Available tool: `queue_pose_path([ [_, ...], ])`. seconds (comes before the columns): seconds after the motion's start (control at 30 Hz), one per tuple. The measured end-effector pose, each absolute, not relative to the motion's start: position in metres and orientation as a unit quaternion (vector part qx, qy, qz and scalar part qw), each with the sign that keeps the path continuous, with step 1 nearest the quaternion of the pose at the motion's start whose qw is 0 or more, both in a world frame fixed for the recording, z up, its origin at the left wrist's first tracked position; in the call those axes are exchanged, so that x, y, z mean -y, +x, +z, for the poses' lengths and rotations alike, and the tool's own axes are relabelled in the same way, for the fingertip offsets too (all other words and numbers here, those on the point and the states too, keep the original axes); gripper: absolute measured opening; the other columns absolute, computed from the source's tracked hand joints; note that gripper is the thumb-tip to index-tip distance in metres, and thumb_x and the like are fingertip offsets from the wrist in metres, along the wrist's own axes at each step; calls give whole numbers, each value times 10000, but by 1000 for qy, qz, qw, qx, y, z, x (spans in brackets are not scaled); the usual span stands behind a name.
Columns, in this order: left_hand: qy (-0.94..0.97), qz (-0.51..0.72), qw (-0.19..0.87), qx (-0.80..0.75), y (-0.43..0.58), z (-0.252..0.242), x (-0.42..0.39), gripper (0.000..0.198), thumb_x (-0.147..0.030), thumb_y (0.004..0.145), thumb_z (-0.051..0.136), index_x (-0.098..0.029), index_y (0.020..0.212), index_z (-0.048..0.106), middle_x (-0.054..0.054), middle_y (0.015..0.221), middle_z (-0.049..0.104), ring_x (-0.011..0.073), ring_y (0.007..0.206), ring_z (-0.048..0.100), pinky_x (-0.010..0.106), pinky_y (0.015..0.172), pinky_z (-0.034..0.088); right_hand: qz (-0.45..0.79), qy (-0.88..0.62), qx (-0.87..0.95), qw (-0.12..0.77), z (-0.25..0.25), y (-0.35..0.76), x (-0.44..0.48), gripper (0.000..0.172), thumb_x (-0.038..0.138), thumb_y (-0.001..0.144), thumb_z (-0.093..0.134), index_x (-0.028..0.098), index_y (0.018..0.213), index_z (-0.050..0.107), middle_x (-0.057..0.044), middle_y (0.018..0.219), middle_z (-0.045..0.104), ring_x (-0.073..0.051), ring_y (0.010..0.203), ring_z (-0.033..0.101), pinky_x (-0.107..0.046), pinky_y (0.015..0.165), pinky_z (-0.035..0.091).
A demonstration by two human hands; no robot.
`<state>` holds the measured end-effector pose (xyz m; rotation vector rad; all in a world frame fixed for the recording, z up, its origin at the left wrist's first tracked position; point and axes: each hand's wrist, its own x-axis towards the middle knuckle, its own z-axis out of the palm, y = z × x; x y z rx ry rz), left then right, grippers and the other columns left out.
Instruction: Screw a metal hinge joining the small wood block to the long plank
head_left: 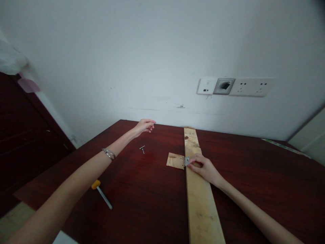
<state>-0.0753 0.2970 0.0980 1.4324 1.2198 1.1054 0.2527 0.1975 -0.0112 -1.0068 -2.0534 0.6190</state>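
My right hand [206,169] pinches a small metal hinge [187,161] against the edge of a long pale wooden plank [200,203]. The hinge spans the seam between this plank and a short wooden block [175,160] butted against its left side. Over the far left part of the table, my left hand [145,125] is raised with its fingers pinched. Something thin and light shows at its fingertips, too small to name. Two loose screws [142,148] lie on the table below that hand.
A tool with a yellow end and a grey shaft [104,197] lies on the dark red table [152,203], beside my left forearm. The white wall [127,67] with its sockets [251,87] rises behind the table. A thin strip [284,147] lies at the far right.
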Motion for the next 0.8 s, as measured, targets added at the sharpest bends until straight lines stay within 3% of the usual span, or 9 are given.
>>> queue_pose_path([
  [0.27, 607, 413, 451, -507, -80, 95, -298, 238, -154, 714, 608, -116, 943, 658, 45, 709, 622, 97, 589, 555, 212, 548, 458, 259, -408, 787, 384, -7, 257, -196, 175, 349, 764, 641, 218, 873, 681, -40, 846, 657, -187, 783, 603, -319, 727, 479],
  [0.4, 676, 340, 372, -537, -93, 91, -299, 251, -193, 702, 608, -125, 936, 669, 45, 733, 646, 110, 606, 568, 200, 548, 443, 299, -423, 748, 415, -2, 261, -194, 191, 365, 775, 594, 205, 822, 687, -42, 791, 661, -193, 732, 605, -311, 679, 484],
  [0.57, 779, 169, 218, -563, -118, 82, -291, 120, -142, 605, 645, -161, 715, 687, 10, 677, 653, 119, 620, 569, 192, 587, 399, 300, -428, 690, 500, 5, 267, -194, 187, 364, 757, 585, 210, 706, 678, -49, 760, 677, -223, 758, 619, -309, 678, 477],
  [0.7, 785, 93, 226, -569, -131, 78, -275, 80, -95, 532, 661, -173, 543, 646, -21, 528, 602, 105, 493, 508, 196, 514, 331, 304, -417, 688, 511, 10, 270, -195, 166, 345, 748, 604, 214, 689, 687, -42, 754, 668, -217, 759, 615, -300, 689, 463],
  [0.8, 788, 62, 221, -572, -134, 75, -268, 95, -81, 533, 648, -176, 534, 647, -23, 524, 600, 100, 476, 489, 197, 500, 310, 306, -419, 688, 508, 11, 270, -196, 158, 339, 738, 611, 213, 685, 691, -42, 758, 670, -217, 759, 616, -302, 697, 462],
])
